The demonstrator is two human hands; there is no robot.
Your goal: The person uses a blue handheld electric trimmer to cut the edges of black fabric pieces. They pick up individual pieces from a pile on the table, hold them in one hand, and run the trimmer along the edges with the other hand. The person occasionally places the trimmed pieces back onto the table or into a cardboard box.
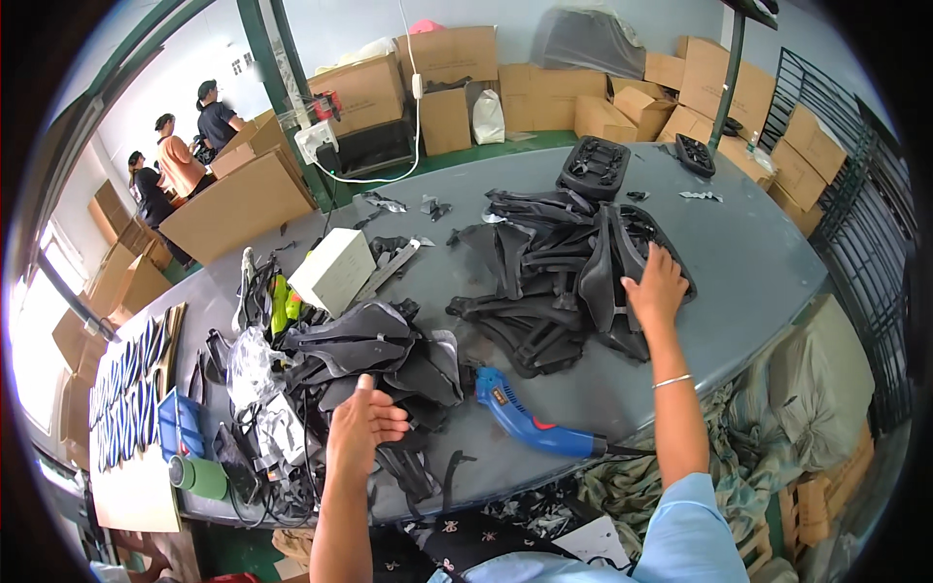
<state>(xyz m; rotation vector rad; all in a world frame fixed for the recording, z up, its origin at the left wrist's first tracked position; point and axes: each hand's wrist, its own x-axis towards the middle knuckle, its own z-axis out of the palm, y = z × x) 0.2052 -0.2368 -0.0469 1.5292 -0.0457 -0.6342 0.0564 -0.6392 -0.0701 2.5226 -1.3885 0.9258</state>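
Near the table's front my left hand (367,418) is held with its fingers stretched out and nothing in it. It is just in front of a pile of black moulded padded pieces (355,335). At the right, my right hand (659,289) reaches over a larger pile of black padded pieces (544,257). Its thumb and fingers are spread, with the fingertips at a long, curved black piece (604,272) and a black shell-like part (680,267). Between the piles lies a blue heat-gun-like tool (535,420), its black cord running right.
On the grey table (748,262) stand a white box (333,270), a green cup (199,476), a blue bin (181,426) and stacked black oval parts (593,167). Clear plastic and straps clutter the left. Cardboard boxes (544,97) line the wall; several people (180,160) are far left.
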